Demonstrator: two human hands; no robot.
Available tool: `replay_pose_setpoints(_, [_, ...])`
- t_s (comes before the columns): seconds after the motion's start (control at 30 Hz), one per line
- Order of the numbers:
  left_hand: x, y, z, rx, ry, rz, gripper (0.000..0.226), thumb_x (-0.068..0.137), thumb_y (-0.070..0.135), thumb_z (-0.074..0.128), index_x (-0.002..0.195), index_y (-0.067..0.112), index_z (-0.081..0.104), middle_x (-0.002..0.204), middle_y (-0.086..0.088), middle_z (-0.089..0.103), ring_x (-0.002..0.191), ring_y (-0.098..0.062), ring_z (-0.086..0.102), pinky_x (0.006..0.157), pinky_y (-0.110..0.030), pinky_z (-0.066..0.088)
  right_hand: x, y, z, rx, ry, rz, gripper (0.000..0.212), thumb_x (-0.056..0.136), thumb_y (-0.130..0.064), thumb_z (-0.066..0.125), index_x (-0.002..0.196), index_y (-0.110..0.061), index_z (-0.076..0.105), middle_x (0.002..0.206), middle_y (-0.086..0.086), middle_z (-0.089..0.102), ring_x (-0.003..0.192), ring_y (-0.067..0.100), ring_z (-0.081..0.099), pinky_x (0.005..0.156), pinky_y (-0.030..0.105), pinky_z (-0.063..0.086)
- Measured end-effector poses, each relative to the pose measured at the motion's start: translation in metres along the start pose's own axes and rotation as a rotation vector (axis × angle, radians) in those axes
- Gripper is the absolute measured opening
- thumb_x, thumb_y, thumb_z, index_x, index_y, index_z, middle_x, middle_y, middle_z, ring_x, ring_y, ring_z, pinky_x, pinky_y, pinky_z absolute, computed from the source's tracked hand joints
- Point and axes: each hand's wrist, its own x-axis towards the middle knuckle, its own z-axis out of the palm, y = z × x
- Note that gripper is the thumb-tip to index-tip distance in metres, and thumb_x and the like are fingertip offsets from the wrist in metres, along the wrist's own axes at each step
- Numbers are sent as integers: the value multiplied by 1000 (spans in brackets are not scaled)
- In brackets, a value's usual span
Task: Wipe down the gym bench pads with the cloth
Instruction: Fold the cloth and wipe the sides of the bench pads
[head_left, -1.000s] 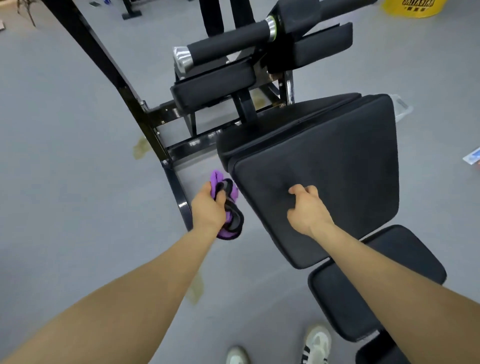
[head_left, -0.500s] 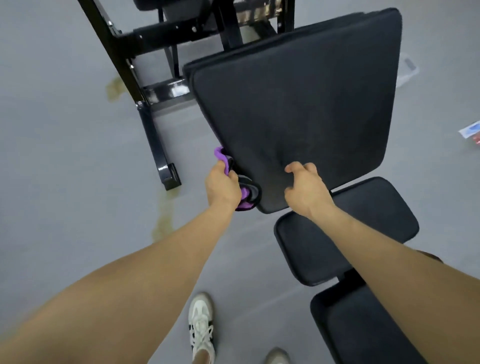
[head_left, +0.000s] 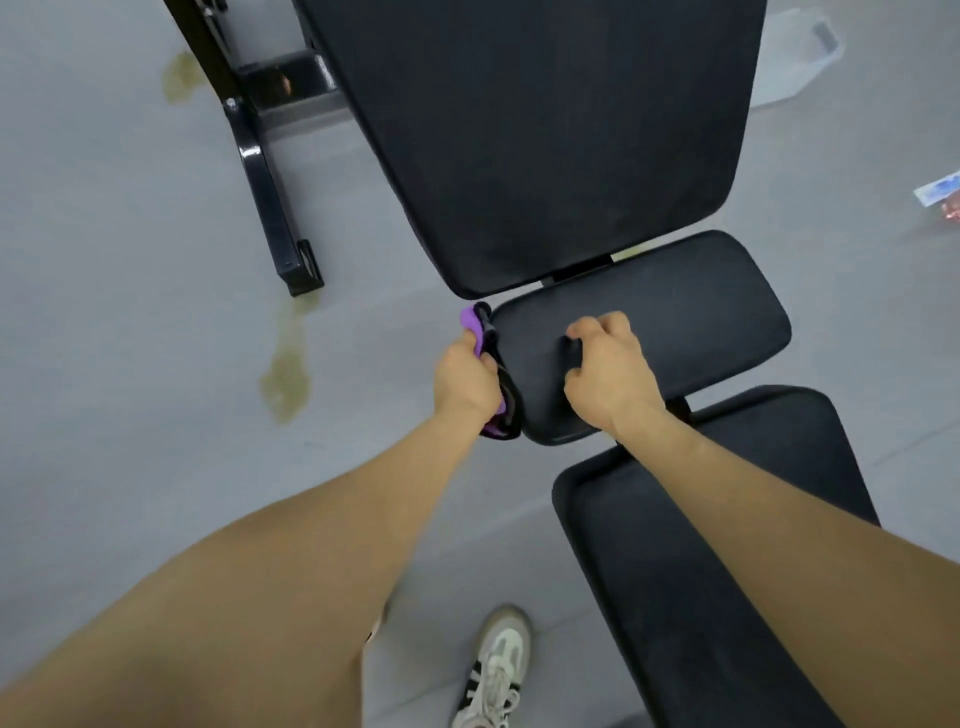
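Cloth at the left edge of the middle pad, wipe in hand.

The left hand (head_left: 465, 382) has its grip clamped on the purple-and-black cloth (head_left: 491, 364), which touches the left edge of the middle pad (head_left: 675, 317). The right hand (head_left: 608, 376) rests on that pad with fingers curled; whether they hold anything cannot be told. The large back pad (head_left: 545, 135) lies just beyond the middle pad, the near pad (head_left: 675, 545) just short of it. Judgement: the cloth should be kept flat against the edge, drawn along its whole length, then carried across the top in overlapping passes.
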Motion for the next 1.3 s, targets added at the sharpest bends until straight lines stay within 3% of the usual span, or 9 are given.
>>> replay_pose_setpoints(0.1, [-16, -8, 9, -13, 10, -7, 18, 92, 1, 36, 93, 3, 54, 75, -5, 48, 77, -29, 49, 67, -28, 38, -16, 15, 3, 13, 31, -35, 44, 88, -1, 48, 131, -11, 44, 134, 6, 30, 117, 26, 40, 79, 35, 46])
replay_pose_setpoints(0.23, [-40, -20, 23, 19, 28, -29, 33, 90, -1, 36, 62, 16, 30, 65, -1, 39, 71, -23, 40, 62, -26, 31, -36, 34, 9, -26, 54, -51, 44, 89, -1, 48, 131, -11, 44, 133, 5, 33, 118, 24, 35, 73, 29, 40])
replay_pose_setpoints(0.43, [-70, -31, 31, 32, -22, -25, 31, 92, -1, 36, 65, 14, 33, 66, -1, 37, 64, -19, 35, 45, -16, 32, -70, 58, 15, -28, 72, 18, 41, 89, -1, 49, 129, -10, 45, 130, 7, 35, 115, 23, 38, 73, 30, 43])
replay_pose_setpoints(0.57, [-115, -47, 53, 107, -144, 65, 24, 93, 3, 41, 110, 10, 57, 92, -2, 49, 83, -18, 45, 71, -23, 37, -97, 73, 20, -13, 49, 53, 42, 88, -3, 50, 130, -9, 45, 132, 9, 35, 119, 23, 37, 81, 34, 49])
replay_pose_setpoints(0.73, [-135, -46, 66, 33, -117, 51, 51, 91, -7, 30, 137, 10, 45, 90, -7, 52, 66, -16, 47, 49, -9, 35, -127, 93, 35, 18, 43, 85, 45, 88, -2, 50, 132, -9, 43, 134, 9, 33, 121, 24, 35, 88, 34, 48])
replay_pose_setpoints(0.9, [-154, -62, 77, -50, -28, 54, 43, 95, -2, 32, 133, 8, 48, 80, -8, 45, 54, -14, 35, 37, -6, 34, -164, 121, 54, 33, 82, 145, 45, 88, 0, 49, 132, -11, 43, 132, 6, 33, 120, 24, 35, 85, 34, 49])
replay_pose_setpoints(1.03, [-183, -81, 87, -67, -6, 48, 19, 94, 2, 38, 101, 1, 56, 79, -6, 47, 67, -20, 41, 51, -11, 38, -193, 138, 75, 27, 105, 155, 45, 87, 1, 48, 130, -12, 43, 131, 5, 34, 116, 25, 36, 80, 36, 49])
replay_pose_setpoints(1.13, [-222, -105, 109, -68, -89, 61, 15, 93, -2, 37, 87, 6, 49, 80, -8, 45, 64, -20, 37, 43, -11, 35, -219, 155, 91, 37, 119, 173, 47, 86, 1, 48, 130, -13, 43, 130, 5, 34, 115, 25, 36, 78, 37, 49])
replay_pose_setpoints(1.3, [-262, -136, 144, -84, -105, 34, 12, 95, 2, 39, 89, 8, 47, 80, -5, 43, 60, -14, 35, 41, -9, 31, -259, 198, 112, 47, 145, 187, 51, 86, 3, 46, 134, -15, 41, 132, 4, 33, 116, 25, 35, 75, 33, 45])
